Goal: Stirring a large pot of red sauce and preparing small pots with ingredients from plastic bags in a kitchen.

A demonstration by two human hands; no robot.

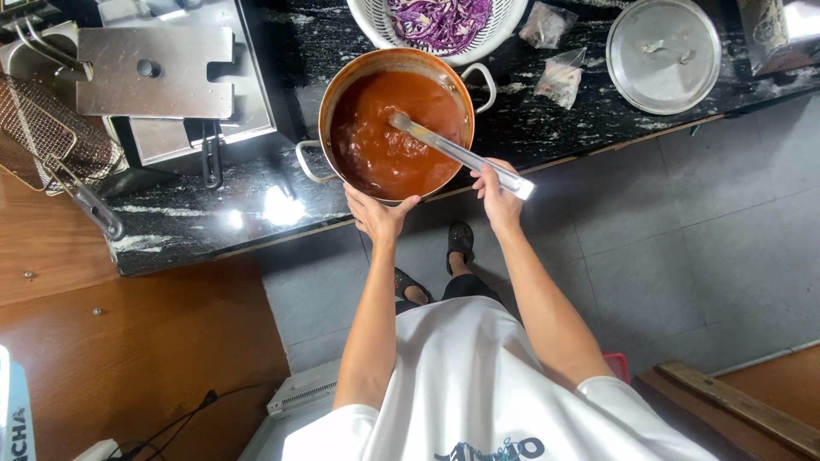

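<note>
A large metal pot [335, 94] of thick red-brown sauce [384, 137] stands at the front edge of a black speckled counter [188, 218]. My left hand [376, 212] is pressed flat against the pot's near wall. My right hand [495, 196] grips the handle of a long metal ladle [461, 154]. The ladle's far end is sunk in the sauce near the middle of the pot.
A white colander [504, 26] of shredded purple cabbage sits behind the pot. To the right lie two small plastic bags [559, 81] and a round metal lid [664, 55]. A fryer with a flat lid [154, 72] and a wire basket [43, 137] stand at the left.
</note>
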